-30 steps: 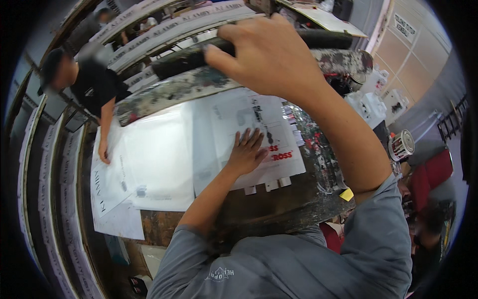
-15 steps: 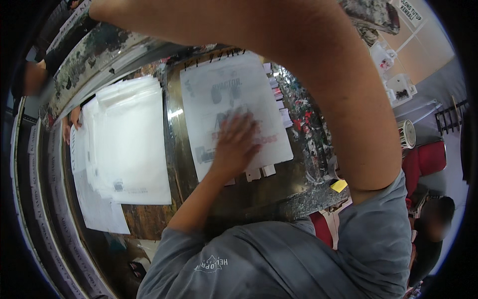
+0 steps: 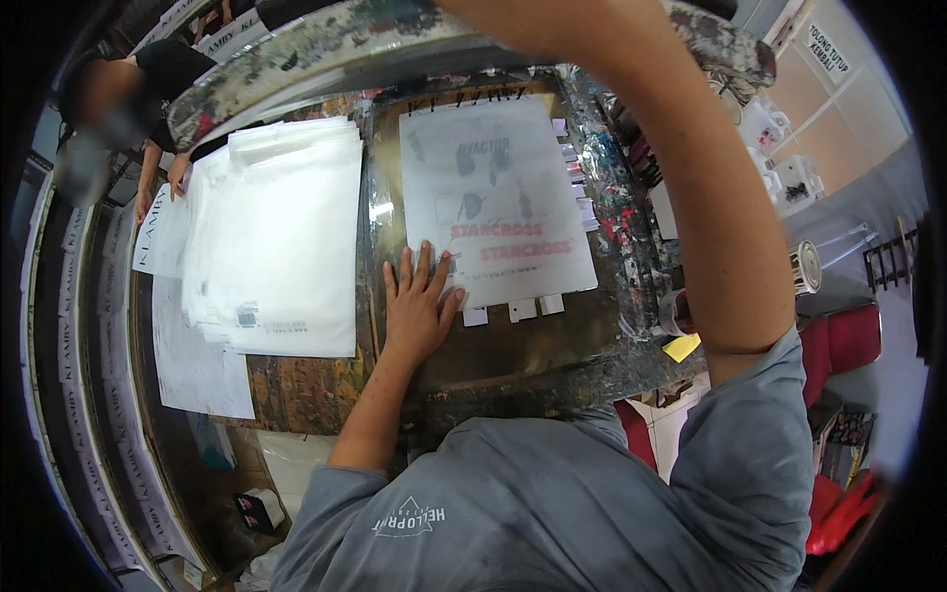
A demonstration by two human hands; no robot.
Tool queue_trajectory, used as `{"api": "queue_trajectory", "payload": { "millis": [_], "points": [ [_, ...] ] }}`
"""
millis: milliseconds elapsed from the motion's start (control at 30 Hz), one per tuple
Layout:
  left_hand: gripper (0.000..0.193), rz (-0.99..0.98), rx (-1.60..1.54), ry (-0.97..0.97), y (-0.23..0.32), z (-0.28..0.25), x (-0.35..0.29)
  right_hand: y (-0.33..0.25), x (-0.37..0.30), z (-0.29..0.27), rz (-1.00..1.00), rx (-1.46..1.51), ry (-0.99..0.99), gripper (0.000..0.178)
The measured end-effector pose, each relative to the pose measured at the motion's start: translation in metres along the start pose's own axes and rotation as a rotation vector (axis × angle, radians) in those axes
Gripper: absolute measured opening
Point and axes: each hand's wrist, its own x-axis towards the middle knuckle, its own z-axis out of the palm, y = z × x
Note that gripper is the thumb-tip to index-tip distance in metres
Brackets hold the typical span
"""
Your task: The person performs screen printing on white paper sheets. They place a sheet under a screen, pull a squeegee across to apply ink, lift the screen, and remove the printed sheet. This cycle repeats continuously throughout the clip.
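A translucent white sheet (image 3: 498, 202) with dark and red print showing lies on the dark work board (image 3: 444, 360). My left hand (image 3: 419, 301) is open, its fingers spread, resting at the lower left corner of this sheet. The right arm reaches up to the top edge of the picture, so my right hand is out of view. Across the top runs a paint-stained frame bar (image 3: 296, 64), above the far end of the board. White paper tabs (image 3: 523, 310) stick out along the sheet's near and right edges.
To the left is a thick stack of white translucent sheets (image 3: 286, 227), with paper (image 3: 202, 360) under it. Beyond stands another person (image 3: 187, 84), hands near the stack's far left. Paint-splashed edging (image 3: 617, 212) lies right, near a yellow scrap (image 3: 681, 347). Racked frames (image 3: 79, 395) fill the left.
My left hand has slid from the middle of the sheet to its lower left corner, fingers spreading. My right arm has shifted up and right. The other person shows more at the far left.
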Motion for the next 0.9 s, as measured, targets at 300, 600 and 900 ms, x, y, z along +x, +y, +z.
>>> {"api": "queue_trajectory", "payload": {
  "millis": [300,600,900],
  "points": [
    [0.100,-0.163,-1.432,0.500,-0.038,-0.153,0.005,0.027,-0.061,0.072,-0.296,-0.017,0.433,0.062],
    [0.105,-0.488,-0.529,0.276,-0.032,-0.065,-0.090,0.036,-0.218,0.160,-0.260,0.132,-0.461,0.036],
    [0.113,-0.396,-0.251,0.184,-0.044,-0.044,-0.098,0.058,-0.209,0.256,-0.222,0.199,-0.272,0.043]
  ]
}}
